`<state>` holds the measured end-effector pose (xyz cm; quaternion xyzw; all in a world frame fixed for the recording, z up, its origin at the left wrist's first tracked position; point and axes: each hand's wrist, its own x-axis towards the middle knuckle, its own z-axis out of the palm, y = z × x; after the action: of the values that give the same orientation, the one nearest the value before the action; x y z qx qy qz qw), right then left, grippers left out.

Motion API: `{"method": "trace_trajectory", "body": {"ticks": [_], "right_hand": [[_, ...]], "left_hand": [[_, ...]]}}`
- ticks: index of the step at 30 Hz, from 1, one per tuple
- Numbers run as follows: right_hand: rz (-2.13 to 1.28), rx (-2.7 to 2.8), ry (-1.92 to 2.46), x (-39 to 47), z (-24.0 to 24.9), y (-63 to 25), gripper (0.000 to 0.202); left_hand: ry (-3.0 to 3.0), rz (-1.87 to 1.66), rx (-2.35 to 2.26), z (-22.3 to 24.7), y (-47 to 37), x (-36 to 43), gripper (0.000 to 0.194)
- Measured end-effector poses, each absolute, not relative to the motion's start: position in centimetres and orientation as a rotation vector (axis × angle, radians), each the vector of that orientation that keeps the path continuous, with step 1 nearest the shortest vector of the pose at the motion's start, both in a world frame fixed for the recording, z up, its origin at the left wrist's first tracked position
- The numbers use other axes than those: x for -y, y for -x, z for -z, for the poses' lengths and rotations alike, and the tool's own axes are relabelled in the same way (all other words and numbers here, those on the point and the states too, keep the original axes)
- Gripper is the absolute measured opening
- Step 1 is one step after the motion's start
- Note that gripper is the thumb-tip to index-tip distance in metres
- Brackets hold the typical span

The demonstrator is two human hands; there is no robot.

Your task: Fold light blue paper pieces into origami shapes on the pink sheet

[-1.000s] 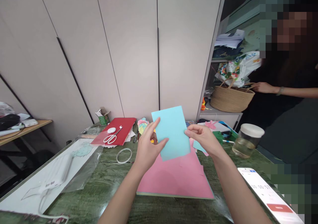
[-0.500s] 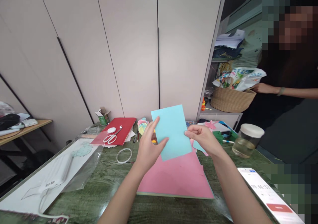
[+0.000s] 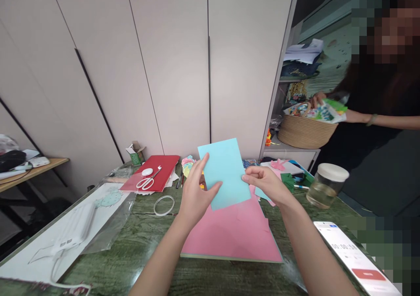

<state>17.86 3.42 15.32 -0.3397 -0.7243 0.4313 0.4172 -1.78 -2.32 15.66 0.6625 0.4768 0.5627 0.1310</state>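
A light blue sheet of paper (image 3: 226,169) is held up, slightly tilted, between both hands. My left hand (image 3: 197,188) grips its left edge, thumb on the front and fingers along the side and behind. At the right edge, my right hand (image 3: 264,180) pinches the sheet between thumb and fingers. Below it lies a pink sheet (image 3: 232,237) on the green table, over a pad whose edge shows at the bottom. Pink and blue paper scraps (image 3: 267,195) lie partly hidden behind my right hand.
White scissors (image 3: 146,181) rest on a red folder (image 3: 164,171) at the left. Nearby are a clear ring (image 3: 164,205) and a white power bank (image 3: 76,227). On the right stand a lidded jar (image 3: 324,188) and a phone (image 3: 354,252). Another person's hand (image 3: 317,99) reaches into a woven basket (image 3: 305,132).
The blue sheet has shifted slightly left, still in both hands. The other person's hand has come into the basket and the colourful bag there has been pushed down.
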Motion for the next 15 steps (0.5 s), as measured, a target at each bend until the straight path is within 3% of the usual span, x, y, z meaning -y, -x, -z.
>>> {"method": "trace_trajectory", "body": {"ticks": [12,15], "right_hand": [[-1.103,1.883,0.850,-3.49,-15.47,-18.06,0.028],[-1.103,1.883,0.854,-3.51,-15.45,-18.02,0.029]], "left_hand": [[-1.936,-1.649,-1.396,-15.43,1.82,1.91,0.068],[-1.952,-1.672,-1.347,-15.10,1.88,1.34,0.060]]}}
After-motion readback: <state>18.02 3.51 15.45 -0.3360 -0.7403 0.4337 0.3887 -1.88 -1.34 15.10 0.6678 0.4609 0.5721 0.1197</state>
